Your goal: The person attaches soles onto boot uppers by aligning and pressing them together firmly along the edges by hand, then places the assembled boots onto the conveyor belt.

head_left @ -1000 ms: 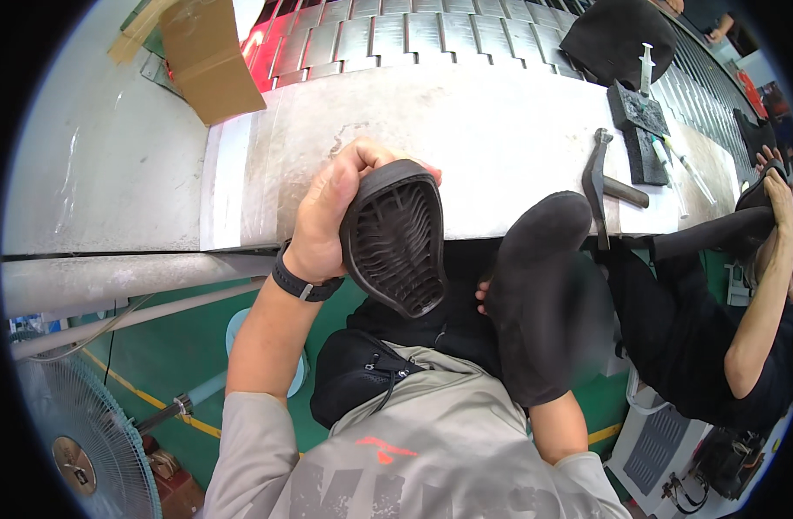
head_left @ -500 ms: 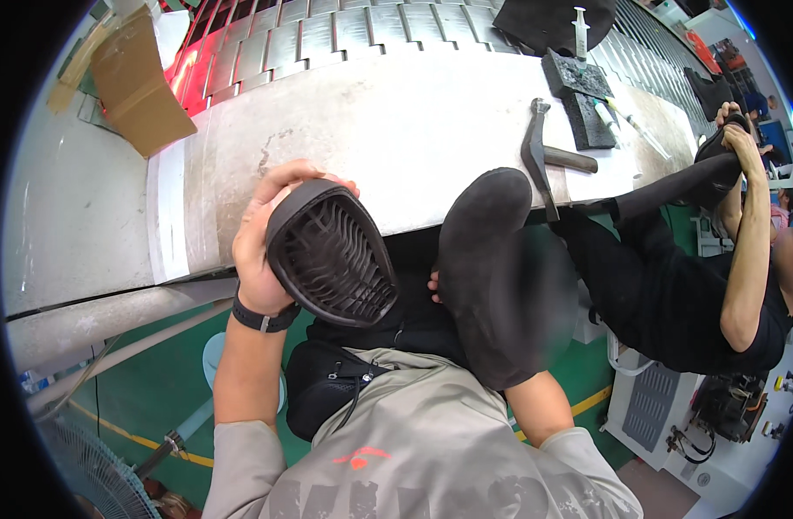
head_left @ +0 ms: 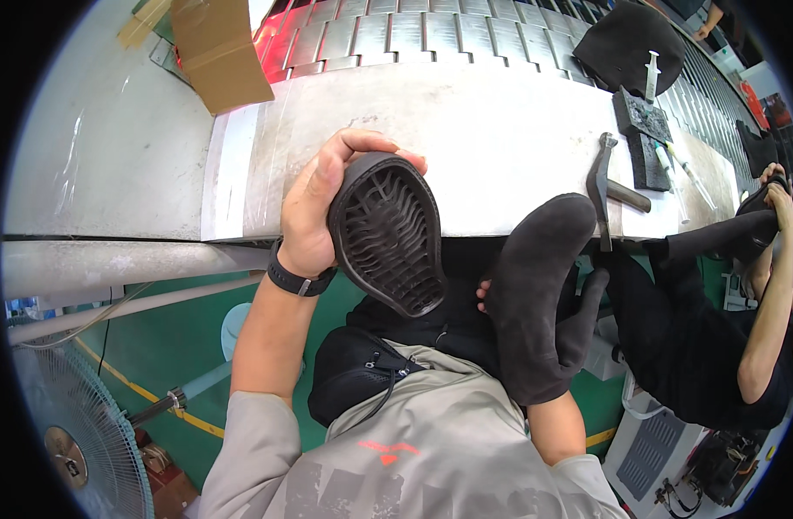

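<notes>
My left hand (head_left: pixel 314 212) grips a black rubber shoe sole (head_left: pixel 388 233) by its rim, fingers curled over the far edge and thumb side at the left. Its ribbed, hollow inner face is turned toward me, with the narrow end pointing down. On the right, a dark grey suede boot (head_left: pixel 539 294) is held over my lap, its rounded end up near the table edge. My right hand (head_left: pixel 484 295) is mostly hidden behind the boot; only fingertips show at its left side, closed around it. The two pieces are apart.
On the white-topped table (head_left: pixel 362 104) lie a hammer (head_left: pixel 606 182), black blocks (head_left: pixel 645 143) and syringes (head_left: pixel 652 76). Behind runs a metal slat conveyor (head_left: pixel 396 35). Cardboard (head_left: pixel 223 56) stands at far left, a fan (head_left: pixel 85 450) lower left. A co-worker (head_left: pixel 699 320) sits at right, handling a dark boot.
The whole view has shifted, so table and tools appear farther right. The sole has turned slightly, its narrow end pointing more downward. Both hands keep their holds.
</notes>
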Demonstrator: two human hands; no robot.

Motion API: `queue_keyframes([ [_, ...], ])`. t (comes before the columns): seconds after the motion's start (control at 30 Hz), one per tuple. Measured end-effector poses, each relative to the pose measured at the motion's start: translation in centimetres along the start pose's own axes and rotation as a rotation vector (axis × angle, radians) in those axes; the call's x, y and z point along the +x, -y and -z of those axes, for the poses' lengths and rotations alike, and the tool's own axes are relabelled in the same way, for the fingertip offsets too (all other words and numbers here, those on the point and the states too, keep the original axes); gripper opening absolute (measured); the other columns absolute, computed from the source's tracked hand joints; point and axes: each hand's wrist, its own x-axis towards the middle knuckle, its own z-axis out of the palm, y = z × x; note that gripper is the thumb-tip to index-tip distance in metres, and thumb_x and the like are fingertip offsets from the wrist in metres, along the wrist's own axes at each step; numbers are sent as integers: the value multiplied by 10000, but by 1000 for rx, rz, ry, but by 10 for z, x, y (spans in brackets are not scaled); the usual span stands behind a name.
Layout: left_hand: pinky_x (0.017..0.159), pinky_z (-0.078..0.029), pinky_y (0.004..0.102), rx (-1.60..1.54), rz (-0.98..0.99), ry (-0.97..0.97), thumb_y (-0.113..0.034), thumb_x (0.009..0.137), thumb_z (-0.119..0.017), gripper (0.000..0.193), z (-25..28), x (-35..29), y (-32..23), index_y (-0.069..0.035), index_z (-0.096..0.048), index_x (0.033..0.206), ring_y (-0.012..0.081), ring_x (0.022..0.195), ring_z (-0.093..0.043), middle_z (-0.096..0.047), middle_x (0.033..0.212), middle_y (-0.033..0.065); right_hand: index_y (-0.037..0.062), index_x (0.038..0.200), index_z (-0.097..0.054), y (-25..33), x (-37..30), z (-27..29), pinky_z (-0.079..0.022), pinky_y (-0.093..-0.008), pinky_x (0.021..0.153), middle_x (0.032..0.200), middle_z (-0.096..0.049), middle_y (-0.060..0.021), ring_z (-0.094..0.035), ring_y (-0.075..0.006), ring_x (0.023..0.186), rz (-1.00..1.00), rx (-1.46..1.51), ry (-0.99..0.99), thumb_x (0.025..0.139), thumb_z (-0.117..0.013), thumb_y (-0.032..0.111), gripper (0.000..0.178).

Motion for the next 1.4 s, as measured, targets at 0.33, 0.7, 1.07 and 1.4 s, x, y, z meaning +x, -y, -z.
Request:
queue_keyframes([
  [0.33,1131,-545,533,128,137,-83,-702,1096,-352,881,0,6,-25,67,-413,1522,431,1399,-582,-578,1460,362,-153,1430,-517,-5,1,-2,-585,-468,1020,1261,-664,-337,-696,-445,1108,8,-46,15,876,-298,1007,1304],
  [0.7,1134,-546,458,170,160,-31,-739,323,-955,1685,-38,-4,-50,122,-313,1622,335,1328,-640,-561,1498,266,-64,1516,-485,13,-9,1,-555,-406,1057,1382,-628,-268,-673,-349,1206,-204,-218,398,981,-400,860,1071],
  [1.07,1125,-507,406,390,-77,544,-503,409,-1090,1568,-64,21,-38,135,-334,1626,281,1297,-627,-564,1505,265,7,1452,-600,-23,-32,-33,-470,-370,1147,1425,-647,-102,-613,-191,1259,61,-633,221,1076,-503,544,663],
  [1.4,1110,-488,433,472,-119,600,-344,580,-1065,1298,-66,25,-36,145,-412,1589,323,1285,-627,-599,1459,288,50,1720,-132,-10,-69,-95,-229,-363,1335,1756,-232,-141,-261,-228,1626,201,-1126,170,1154,-537,266,729],
])
